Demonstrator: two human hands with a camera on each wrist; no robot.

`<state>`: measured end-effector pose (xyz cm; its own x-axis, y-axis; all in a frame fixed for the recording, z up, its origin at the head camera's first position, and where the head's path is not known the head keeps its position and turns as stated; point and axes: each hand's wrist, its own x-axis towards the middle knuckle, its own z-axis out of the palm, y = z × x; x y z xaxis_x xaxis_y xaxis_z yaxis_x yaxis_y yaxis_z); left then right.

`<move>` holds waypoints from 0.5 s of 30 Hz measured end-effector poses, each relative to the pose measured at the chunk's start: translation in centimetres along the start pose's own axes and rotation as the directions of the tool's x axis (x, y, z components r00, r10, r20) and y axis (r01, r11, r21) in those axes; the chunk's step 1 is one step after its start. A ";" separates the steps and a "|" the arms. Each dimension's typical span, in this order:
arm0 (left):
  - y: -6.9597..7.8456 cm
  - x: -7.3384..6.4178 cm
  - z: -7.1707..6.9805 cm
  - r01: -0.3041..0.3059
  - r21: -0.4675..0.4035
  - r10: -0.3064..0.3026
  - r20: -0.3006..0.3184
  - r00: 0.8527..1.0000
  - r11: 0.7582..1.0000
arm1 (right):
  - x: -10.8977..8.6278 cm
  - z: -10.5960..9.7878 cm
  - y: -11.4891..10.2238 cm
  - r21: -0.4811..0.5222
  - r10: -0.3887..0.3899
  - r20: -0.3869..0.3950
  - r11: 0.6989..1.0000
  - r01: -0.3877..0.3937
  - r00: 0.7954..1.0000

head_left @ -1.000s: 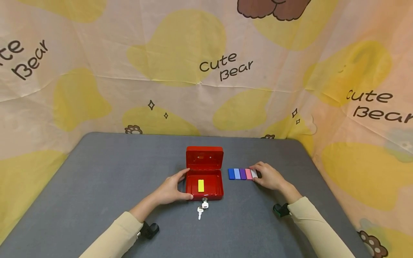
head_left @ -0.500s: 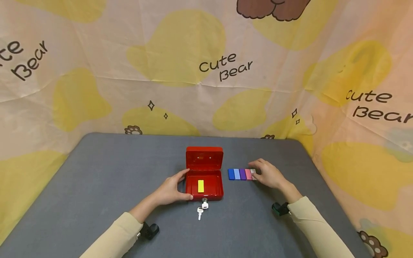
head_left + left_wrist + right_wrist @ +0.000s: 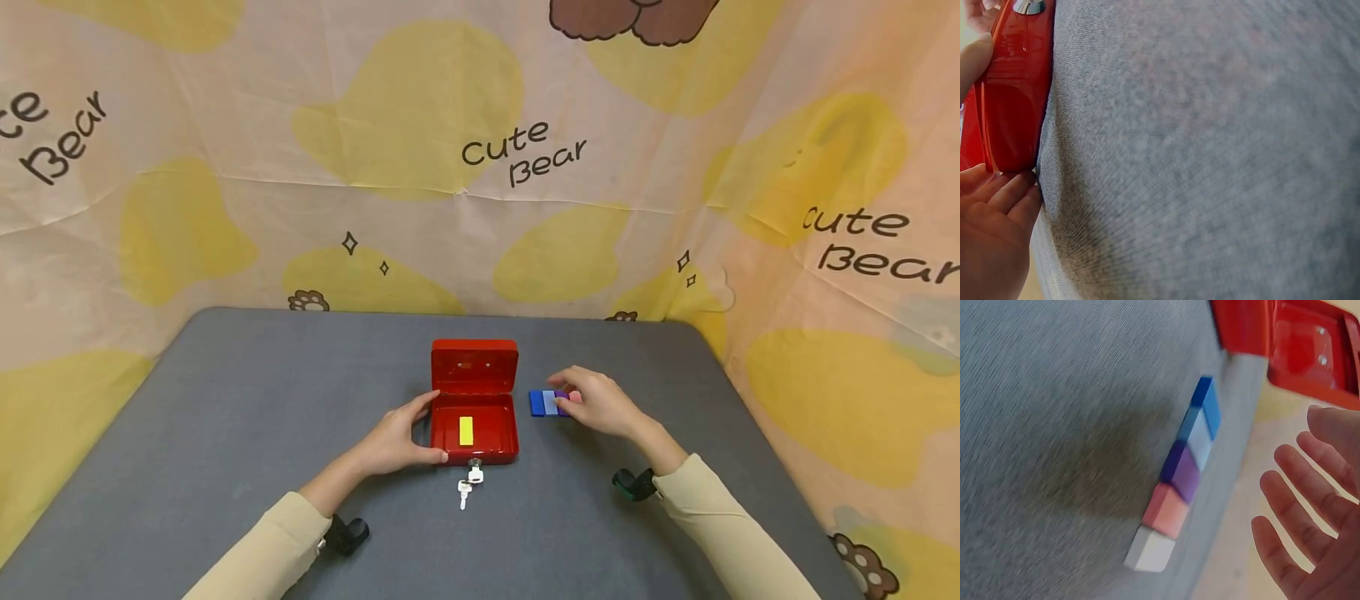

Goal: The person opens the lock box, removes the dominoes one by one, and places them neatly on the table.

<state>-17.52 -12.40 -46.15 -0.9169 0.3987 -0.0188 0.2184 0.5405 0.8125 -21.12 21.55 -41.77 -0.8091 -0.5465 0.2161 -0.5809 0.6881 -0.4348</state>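
Observation:
A red metal cash box point(image 3: 495, 432) stands with its lid point(image 3: 474, 358) raised. One yellow block point(image 3: 466, 431) lies inside. My left hand point(image 3: 393, 442) holds the box's left end, its thumb at the front corner and fingers at the side, as the left wrist view confirms. Over the row of small blocks hovers my right hand point(image 3: 603, 407), fingers loosely bent and nothing in them. The right wrist view shows the row: dark blue block point(image 3: 1209, 405), light blue block point(image 3: 1197, 439), purple block point(image 3: 1180, 472), pink block point(image 3: 1165, 511) and white block point(image 3: 1149, 550). In the head view the white one is hidden.
Two keys point(image 3: 463, 493) hang from the lock at the box's front, over the grey table point(image 3: 315, 367). A patterned cloth point(image 3: 420, 108) surrounds the table at the back and sides. Each wrist carries a black camera mount point(image 3: 347, 535).
My right hand has let go of the white block at the row's right end and moved left above the blocks. My left hand has stayed on the box.

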 end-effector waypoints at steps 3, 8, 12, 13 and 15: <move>0.0 -0.1 0.0 0.001 -0.001 -0.001 -0.003 1.000 1.000 | 0.4 0.2 -0.8 0.010 0.002 0.026 1.000 -0.002 1.000; 0.0 -0.1 0.0 0.009 0.000 -0.009 -0.002 1.000 1.000 | 0.9 0.7 -2.0 0.006 -0.016 0.045 1.000 0.016 0.999; 0.1 0.0 0.0 0.014 -0.002 -0.014 -0.001 1.000 1.000 | 1.4 1.2 -3.1 -0.037 -0.046 0.052 0.998 0.048 0.998; 0.1 0.0 0.0 0.013 -0.001 -0.013 -0.002 1.000 1.000 | 1.5 1.4 -3.3 -0.043 -0.053 0.056 0.998 0.056 0.997; 0.1 0.0 0.0 0.013 0.002 -0.013 -0.004 1.000 1.000 | 1.9 1.7 -3.9 -0.054 -0.073 0.066 0.996 0.076 0.995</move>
<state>-17.45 -12.33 -46.07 -0.9210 0.3886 -0.0270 0.2072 0.5473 0.8109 -20.21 17.06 -41.14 -0.7570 -0.6255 0.1888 -0.6450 0.6691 -0.3693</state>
